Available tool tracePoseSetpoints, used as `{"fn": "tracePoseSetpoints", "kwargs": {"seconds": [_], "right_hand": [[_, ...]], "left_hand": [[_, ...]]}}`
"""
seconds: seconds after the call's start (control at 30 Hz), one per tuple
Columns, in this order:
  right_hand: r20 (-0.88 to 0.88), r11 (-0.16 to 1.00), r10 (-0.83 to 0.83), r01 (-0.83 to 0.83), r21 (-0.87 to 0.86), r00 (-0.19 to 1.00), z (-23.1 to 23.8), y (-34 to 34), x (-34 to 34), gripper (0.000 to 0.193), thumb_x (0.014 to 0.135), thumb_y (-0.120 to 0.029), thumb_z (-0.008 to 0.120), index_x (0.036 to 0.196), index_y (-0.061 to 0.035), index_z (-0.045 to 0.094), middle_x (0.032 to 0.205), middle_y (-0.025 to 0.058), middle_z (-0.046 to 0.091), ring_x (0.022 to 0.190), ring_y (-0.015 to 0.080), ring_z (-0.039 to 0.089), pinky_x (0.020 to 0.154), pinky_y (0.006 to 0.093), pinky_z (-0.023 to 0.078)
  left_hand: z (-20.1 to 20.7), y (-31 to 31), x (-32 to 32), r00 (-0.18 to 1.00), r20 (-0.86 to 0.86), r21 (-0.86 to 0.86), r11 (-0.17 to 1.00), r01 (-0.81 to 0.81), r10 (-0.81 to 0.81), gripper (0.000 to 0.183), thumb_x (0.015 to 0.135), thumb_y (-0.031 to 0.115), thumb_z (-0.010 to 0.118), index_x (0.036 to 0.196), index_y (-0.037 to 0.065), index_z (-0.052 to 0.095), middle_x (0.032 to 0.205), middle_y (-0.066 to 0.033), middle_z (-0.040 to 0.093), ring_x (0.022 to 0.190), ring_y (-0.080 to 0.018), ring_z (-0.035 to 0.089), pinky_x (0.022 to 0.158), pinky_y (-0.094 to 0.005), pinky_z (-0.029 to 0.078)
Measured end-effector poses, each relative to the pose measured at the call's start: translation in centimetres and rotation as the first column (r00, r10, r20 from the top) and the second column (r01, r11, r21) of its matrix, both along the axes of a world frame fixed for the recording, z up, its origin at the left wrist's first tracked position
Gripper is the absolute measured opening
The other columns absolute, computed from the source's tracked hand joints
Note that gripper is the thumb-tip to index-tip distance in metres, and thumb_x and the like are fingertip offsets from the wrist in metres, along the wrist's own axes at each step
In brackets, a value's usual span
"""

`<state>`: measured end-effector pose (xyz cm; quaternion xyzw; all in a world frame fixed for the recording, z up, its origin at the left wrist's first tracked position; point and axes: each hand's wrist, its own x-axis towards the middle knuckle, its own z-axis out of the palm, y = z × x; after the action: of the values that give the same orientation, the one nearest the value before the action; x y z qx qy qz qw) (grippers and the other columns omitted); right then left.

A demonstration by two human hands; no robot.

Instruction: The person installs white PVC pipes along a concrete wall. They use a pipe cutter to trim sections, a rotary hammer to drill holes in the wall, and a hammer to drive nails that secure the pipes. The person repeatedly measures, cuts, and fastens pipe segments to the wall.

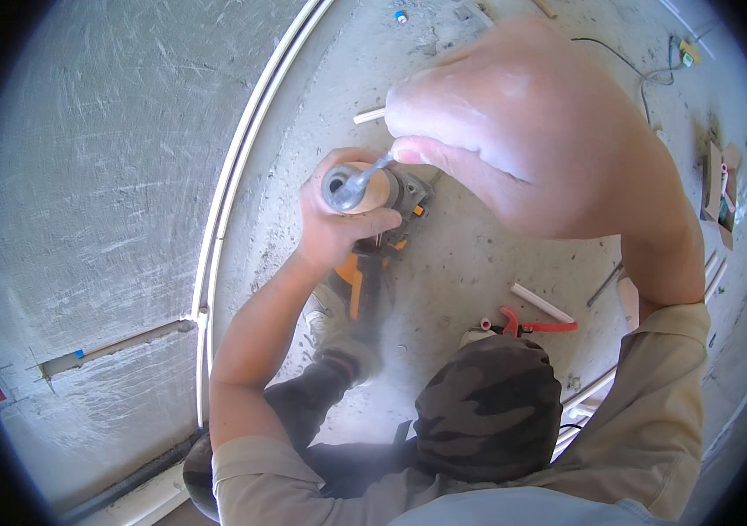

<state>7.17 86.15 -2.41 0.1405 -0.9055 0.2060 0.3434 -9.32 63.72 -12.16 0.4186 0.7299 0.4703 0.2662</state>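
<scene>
With left fingers point(377, 223) we are gripping the drill point(413, 195); with right fingers point(424, 152), pinching a rod point(373, 173) slanting down-left over the drill's nose point(331, 181).

In this head view, I can read no text, no label, no number and no sign.

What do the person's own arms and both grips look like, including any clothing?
Loose, hemmed tan sleeves leave both forearms bare. The sleeves look plain, without visible markings. The left grip and right grip wear no gloves.
</scene>
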Motion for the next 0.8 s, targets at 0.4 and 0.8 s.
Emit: {"fn": "tracePoseSetpoints", "kwargs": {"seconds": [0.4,0.8], "right_hand": [[0.091,0.994,0.110,-0.111,0.006,0.990,0.9,0.6,-2.7,0.009,0.084,-0.012,0.072,0.083,-0.0037,0.070,0.075,0.0119,0.069,0.061,0.0273,0.065,0.054,0.0400,0.047],[0.056,0.974,0.224,-0.223,-0.028,0.973,0.8,-3.1,-6.8,0.010,0.082,-0.015,0.071,0.080,-0.0048,0.070,0.077,0.0130,0.070,0.066,0.0291,0.067,0.056,0.0423,0.050]], "left_hand": [[-0.3,0.0,0.3,1.000,0.002,0.091,0.996,0.001,-0.001,0.060,0.061,0.004,0.092,0.116,0.003,0.069,0.113,-0.0059,0.073,0.103,-0.0157,0.066,0.095,-0.0332,0.051],[-2.3,-1.3,-0.2,0.979,-0.203,0.056,0.998,0.032,-0.020,0.042,0.069,0.008,0.094,0.104,0.000,0.074,0.103,-0.0062,0.073,0.095,-0.0209,0.069,0.087,-0.0356,0.054]]}}
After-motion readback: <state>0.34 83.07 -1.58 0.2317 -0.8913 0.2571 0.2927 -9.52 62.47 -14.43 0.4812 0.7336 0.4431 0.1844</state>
